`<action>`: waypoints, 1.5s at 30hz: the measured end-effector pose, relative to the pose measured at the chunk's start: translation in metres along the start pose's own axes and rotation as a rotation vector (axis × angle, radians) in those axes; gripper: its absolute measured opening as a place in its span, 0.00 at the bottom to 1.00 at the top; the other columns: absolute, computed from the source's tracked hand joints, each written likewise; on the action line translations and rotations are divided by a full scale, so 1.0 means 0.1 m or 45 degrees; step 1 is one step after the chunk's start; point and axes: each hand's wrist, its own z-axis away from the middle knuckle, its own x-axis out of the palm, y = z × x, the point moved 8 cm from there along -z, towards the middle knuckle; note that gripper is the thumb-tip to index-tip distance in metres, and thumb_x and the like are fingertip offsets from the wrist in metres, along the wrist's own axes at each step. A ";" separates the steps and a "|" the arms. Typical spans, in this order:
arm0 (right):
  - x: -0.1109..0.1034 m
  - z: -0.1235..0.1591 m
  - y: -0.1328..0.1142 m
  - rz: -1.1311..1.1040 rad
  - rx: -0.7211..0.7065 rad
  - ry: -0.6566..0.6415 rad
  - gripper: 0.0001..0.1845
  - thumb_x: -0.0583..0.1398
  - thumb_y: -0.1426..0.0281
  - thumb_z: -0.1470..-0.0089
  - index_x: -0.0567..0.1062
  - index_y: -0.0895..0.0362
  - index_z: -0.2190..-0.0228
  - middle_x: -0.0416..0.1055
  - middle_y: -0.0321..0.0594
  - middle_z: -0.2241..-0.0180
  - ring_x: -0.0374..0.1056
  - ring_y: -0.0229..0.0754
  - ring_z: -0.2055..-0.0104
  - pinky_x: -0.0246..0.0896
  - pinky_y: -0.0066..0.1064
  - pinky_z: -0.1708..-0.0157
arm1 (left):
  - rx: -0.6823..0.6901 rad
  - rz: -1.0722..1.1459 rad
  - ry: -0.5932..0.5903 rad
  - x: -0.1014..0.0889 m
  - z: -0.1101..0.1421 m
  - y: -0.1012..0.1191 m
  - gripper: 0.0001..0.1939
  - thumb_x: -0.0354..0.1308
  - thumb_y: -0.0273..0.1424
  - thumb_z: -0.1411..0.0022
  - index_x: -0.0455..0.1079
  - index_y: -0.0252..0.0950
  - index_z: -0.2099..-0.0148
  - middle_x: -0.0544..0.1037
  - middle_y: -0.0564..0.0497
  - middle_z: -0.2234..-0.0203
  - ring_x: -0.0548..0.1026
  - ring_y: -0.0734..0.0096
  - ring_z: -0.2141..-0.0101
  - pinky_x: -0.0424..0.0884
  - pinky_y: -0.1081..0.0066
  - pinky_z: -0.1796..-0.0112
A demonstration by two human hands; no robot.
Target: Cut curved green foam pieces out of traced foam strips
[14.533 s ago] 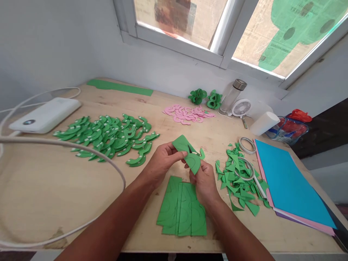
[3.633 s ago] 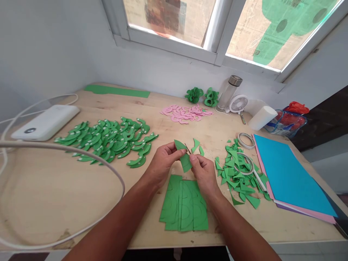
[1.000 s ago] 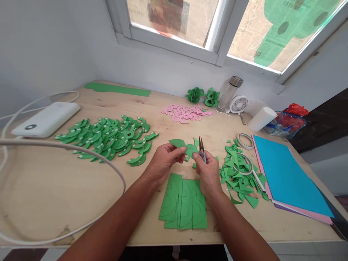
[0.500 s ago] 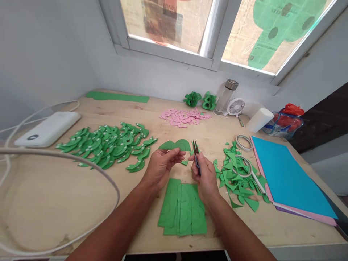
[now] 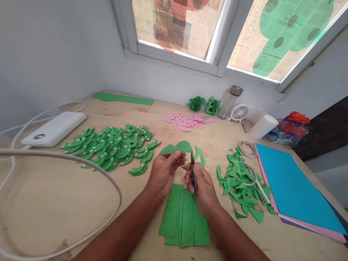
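My left hand (image 5: pixel 166 168) pinches a green paper piece (image 5: pixel 184 146) with two rounded humps along its top. In my right hand (image 5: pixel 201 181) is a pair of scissors (image 5: pixel 193 168), blades pointing away from me and close to the right end of that piece. The blades look nearly closed; whether paper lies between them I cannot tell. Small green offcuts (image 5: pixel 202 160) lie on the table just beyond the scissors. Below my hands rests a stack of green paper strips (image 5: pixel 185 221) with curved outlines drawn on them.
Left lie a heap of green curved cutouts (image 5: pixel 111 146), a white power bank (image 5: pixel 54 128) and a looping cable (image 5: pixel 116 188). Pink cutouts (image 5: pixel 187 120) sit further back. Right are green scraps (image 5: pixel 241 185), tape rolls (image 5: pixel 248 149) and coloured sheets (image 5: pixel 296 188). A glass bottle (image 5: pixel 228 103) stands behind.
The scissors have come in against the right end of the green piece, and their blades have drawn closer together. The whole view has shifted slightly. My left hand keeps its pinch.
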 end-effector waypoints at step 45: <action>0.01 0.01 -0.01 -0.169 0.020 0.031 0.19 0.59 0.54 0.44 0.74 0.58 0.68 0.60 0.28 0.82 0.46 0.27 0.85 0.38 0.22 0.85 | 0.112 -0.153 -0.087 0.09 0.07 -0.03 0.06 0.67 0.31 0.51 0.76 0.32 0.74 0.78 0.51 0.80 0.75 0.72 0.73 0.71 0.73 0.65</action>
